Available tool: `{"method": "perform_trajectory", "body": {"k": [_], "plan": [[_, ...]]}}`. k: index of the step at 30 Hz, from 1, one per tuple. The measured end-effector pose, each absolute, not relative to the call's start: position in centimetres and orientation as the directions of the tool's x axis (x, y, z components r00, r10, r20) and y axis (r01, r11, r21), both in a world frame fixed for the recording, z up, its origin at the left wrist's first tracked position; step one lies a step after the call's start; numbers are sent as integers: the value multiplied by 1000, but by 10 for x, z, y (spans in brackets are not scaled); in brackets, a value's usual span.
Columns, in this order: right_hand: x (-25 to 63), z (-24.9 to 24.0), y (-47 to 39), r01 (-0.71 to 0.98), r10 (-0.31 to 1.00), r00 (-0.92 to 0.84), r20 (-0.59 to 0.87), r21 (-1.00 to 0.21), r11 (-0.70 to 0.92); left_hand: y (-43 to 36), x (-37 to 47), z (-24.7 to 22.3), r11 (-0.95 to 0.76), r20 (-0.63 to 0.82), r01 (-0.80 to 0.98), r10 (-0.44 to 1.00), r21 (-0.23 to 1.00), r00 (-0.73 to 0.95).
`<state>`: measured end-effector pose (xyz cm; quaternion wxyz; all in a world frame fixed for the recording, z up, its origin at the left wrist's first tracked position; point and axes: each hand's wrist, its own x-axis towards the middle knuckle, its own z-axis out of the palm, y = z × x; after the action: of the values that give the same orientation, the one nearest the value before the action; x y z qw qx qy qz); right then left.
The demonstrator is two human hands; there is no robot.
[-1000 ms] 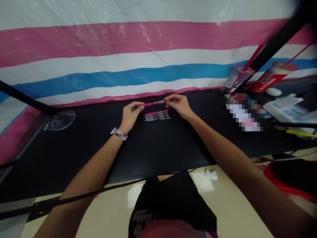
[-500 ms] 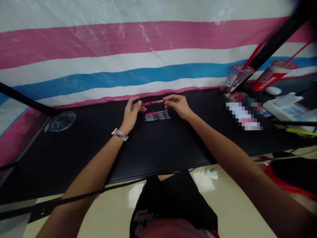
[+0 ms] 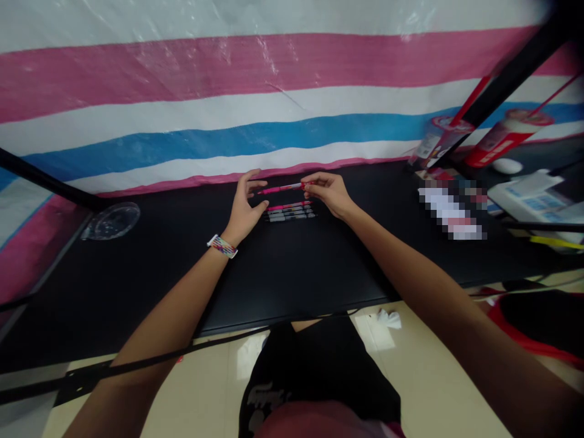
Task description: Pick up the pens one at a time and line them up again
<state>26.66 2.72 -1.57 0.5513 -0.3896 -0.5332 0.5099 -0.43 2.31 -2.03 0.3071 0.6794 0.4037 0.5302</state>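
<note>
A pink and silver pen [image 3: 280, 189] is pinched at its right end by my right hand [image 3: 329, 193], a little above the black table [image 3: 292, 274]. My left hand [image 3: 247, 204] is open around the pen's left tip, thumb and fingers spread apart. In front of the pen, several more pens lie side by side on the table: a pink pen [image 3: 283, 207] at the back and grey pens [image 3: 289, 215] nearer me. The left thumb is close to the left ends of these pens; whether it touches them I cannot tell.
At the left lies a clear plastic lid [image 3: 112, 220]. Two drink cups with red straws, one clear cup [image 3: 440, 137] and one red cup [image 3: 506, 143], stand at the right, near a white rounded object [image 3: 507, 166]. A striped sheet [image 3: 292, 134] hangs behind the table.
My left hand has opened and let go of the pen's left end, its fingers spreading. The right hand keeps its pinch on the pen, and the view has shifted slightly.
</note>
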Motion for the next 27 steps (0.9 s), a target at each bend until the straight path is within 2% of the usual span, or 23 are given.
{"method": "perform_trajectory", "body": {"k": [7, 14, 22, 27], "plan": [[265, -17, 27, -143, 974, -88, 207, -971, 194, 21, -2, -17, -390, 370, 298, 921, 871, 124], [266, -16, 28, -166, 985, -60, 160, -975, 149, 14, -1, -14, -518, 504, 346, 853, 782, 139], [264, -11, 24, -182, 988, -64, 143, -975, 129, 8, 1, -9, -566, 570, 349, 815, 747, 102], [264, -4, 20, -336, 971, -224, 87, -942, 7, 7, 3, -9, -531, 535, 242, 843, 812, 54]]}}
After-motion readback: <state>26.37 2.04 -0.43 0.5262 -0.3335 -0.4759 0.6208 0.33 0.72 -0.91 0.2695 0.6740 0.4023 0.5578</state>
